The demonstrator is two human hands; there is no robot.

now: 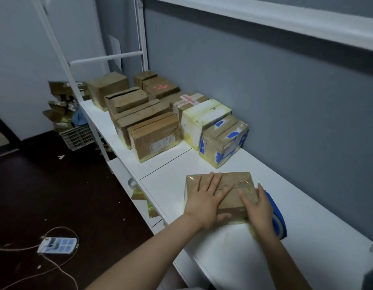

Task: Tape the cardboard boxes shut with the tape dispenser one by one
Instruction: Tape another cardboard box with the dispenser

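Observation:
A brown cardboard box (pixel 236 182), wrapped in clear tape, lies on the white table (pixel 307 237) in front of me. My left hand (pixel 206 197) presses flat on its top left with fingers spread. My right hand (pixel 257 206) lies on the box's near right corner, fingers straight. Just right of the box, partly hidden behind my right hand, sits the blue tape dispenser (pixel 277 220); neither hand holds it.
Several cardboard boxes stand in rows farther along the table, among them a blue-taped box (pixel 223 141) and a white-yellow box (pixel 202 120). A grey plastic crate (pixel 77 137) with cardboard scraps and a power strip (pixel 57 244) with cables lie on the dark floor at left.

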